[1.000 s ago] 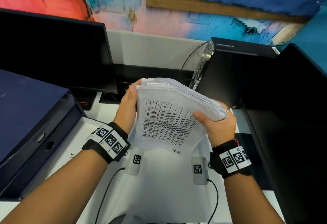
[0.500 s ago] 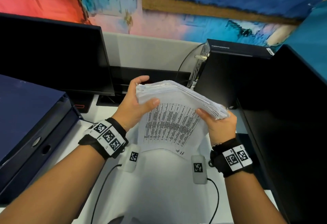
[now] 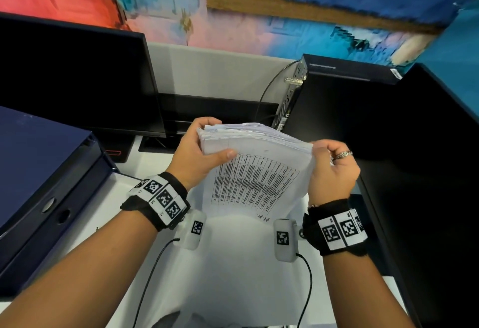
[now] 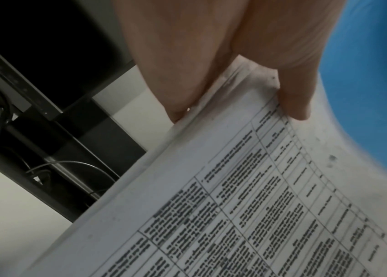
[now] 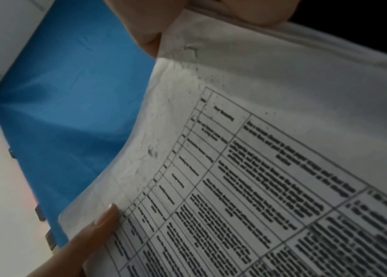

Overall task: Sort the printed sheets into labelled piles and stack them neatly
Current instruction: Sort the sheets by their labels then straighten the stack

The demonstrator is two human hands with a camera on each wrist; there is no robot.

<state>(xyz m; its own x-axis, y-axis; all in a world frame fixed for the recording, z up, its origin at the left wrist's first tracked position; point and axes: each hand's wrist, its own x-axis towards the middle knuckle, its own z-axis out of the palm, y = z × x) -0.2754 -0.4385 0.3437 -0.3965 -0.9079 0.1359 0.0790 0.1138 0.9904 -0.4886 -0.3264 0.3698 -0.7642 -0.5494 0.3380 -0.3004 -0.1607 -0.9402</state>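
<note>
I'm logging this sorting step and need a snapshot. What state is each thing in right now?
Stack of printed sheets: held off the desk, tilted, top edges fanned, table print facing up.
Left hand: grips the stack's left edge, thumb on top.
Right hand: grips the stack's right edge, fingers curled.
Monitor: screen dark.
Blue binders: closed, lying flat.
Computer tower: upright, cable plugged in.

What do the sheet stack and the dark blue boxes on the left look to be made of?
Sheet stack: thin matte white paper, printed with black tables; it bends between the left hand and right hand. Dark blue boxes: smooth, rigid, probably coated board or plastic, with round finger holes; cannot tell which.
</note>
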